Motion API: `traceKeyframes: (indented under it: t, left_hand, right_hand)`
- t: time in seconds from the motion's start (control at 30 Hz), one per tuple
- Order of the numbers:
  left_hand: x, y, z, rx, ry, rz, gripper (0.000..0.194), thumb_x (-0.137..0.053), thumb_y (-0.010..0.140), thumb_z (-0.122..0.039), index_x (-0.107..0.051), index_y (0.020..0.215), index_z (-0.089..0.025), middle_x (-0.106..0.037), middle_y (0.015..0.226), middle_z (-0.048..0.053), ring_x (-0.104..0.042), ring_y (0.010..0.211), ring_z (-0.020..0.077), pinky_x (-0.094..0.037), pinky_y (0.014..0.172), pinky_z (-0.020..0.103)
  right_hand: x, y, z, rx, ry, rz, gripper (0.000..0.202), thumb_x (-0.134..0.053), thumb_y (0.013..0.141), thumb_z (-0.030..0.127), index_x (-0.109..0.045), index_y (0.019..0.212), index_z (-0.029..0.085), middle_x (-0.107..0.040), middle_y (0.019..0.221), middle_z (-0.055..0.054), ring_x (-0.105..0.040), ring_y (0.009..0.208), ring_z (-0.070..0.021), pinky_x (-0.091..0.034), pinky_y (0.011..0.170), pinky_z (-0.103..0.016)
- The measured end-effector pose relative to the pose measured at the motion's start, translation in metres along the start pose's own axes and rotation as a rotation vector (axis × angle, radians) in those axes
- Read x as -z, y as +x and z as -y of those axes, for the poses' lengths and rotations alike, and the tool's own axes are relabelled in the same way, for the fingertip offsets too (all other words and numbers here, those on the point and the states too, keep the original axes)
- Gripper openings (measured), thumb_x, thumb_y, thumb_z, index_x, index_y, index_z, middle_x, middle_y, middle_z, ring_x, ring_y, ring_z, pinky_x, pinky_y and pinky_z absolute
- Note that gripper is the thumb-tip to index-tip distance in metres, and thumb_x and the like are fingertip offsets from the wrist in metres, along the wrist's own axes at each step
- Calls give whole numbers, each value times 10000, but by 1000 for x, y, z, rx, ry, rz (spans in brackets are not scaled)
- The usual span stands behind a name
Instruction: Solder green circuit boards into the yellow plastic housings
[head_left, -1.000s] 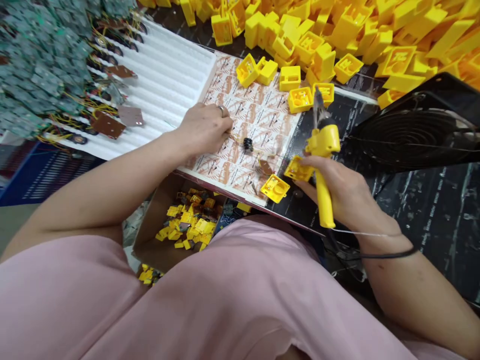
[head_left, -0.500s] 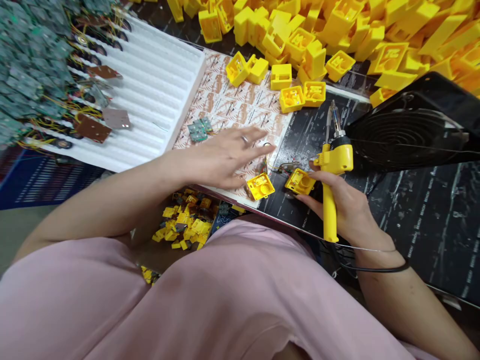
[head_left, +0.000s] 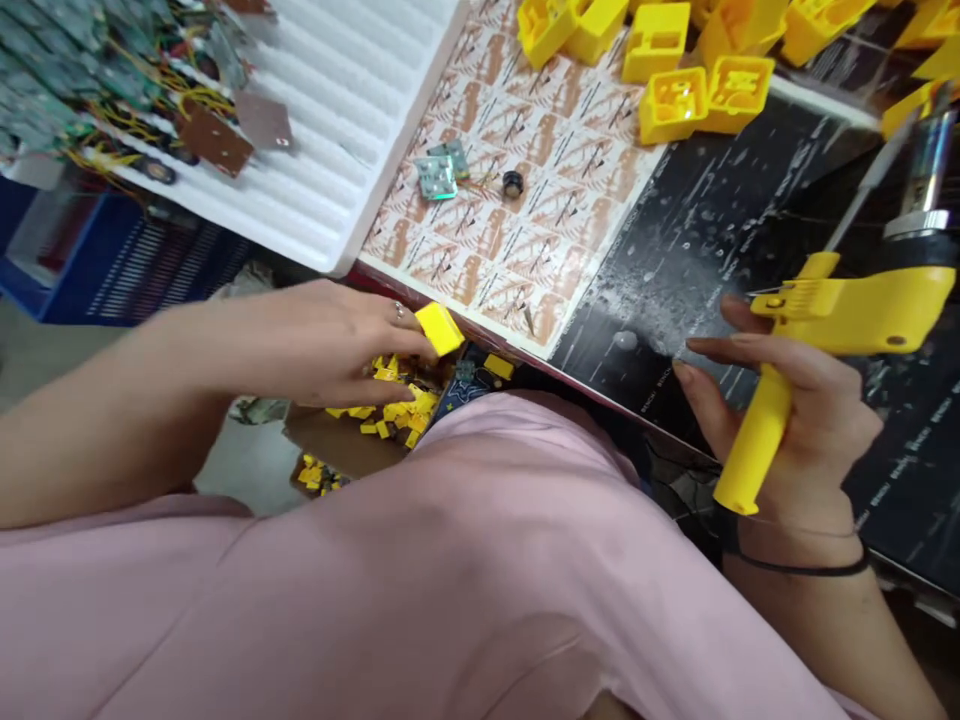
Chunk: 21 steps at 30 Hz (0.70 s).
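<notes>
My left hand [head_left: 322,340] is past the table's front edge, above a carton. A small yellow plastic case [head_left: 440,330] sits at its fingers, seemingly pinched between them, while the thumb stands apart. My right hand [head_left: 817,410] holds a yellow soldering gun [head_left: 847,310] with a metal tip and a thin feed tube. The gun's handle lies across the fingers, and the thumb and forefinger point left over the black table surface. Two small green circuit boards [head_left: 437,175] lie on the patterned sheet, with thin wires running towards a round black part [head_left: 513,184].
A white ridged foam tray [head_left: 352,120] with many wired circuit boards takes up the left. Yellow cases [head_left: 675,105] are heaped at the back. Below the table stand the carton [head_left: 330,440] with yellow pieces and a blue crate [head_left: 142,260].
My left hand has moved from the patterned sheet to beyond the edge, a yellow case at its fingers. Both yellow cases have left the table front. The view has shifted; my right hand keeps the gun.
</notes>
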<state>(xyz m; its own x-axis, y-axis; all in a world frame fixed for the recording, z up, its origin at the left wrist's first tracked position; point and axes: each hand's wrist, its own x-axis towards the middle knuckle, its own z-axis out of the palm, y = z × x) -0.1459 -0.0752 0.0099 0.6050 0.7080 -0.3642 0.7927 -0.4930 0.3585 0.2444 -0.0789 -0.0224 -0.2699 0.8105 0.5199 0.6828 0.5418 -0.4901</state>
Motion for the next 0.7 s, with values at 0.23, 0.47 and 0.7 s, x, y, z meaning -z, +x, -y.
traceKeyframes:
  t: [0.23,0.47,0.7]
  left_hand:
    - [-116,67,-22,263,-144,113,547,-656,869,-470,-610,1365,-245,-742,1185,93,-662,1170,301,-534,938,353]
    - [-146,53,-7,353,-176,134,428,-482,981,-361,-683,1301,-162,-710,1276,155,-671,1193,280,-535,1006,363]
    - [-66,-5,18,183,-115,229,427,-690,874,-341,-701,1275,-196,-613,1472,150,-570,1381,294,-430,1169,415]
  right_hand:
    - [-6,0,10,62,-12,-11,457,-838,773,145,-652,1171,270,-782,1132,-47,-749,1090,-244,-606,994,-326]
    - [-6,-5,6,99,-33,-39,452,-853,764,188,-668,1167,272,-796,1089,-42,-772,1006,-250,-633,917,-312]
    - [-6,0,6,143,-120,-64,378,-831,785,185,-670,1112,283,-800,1057,-33,-788,878,-250,-648,695,-293]
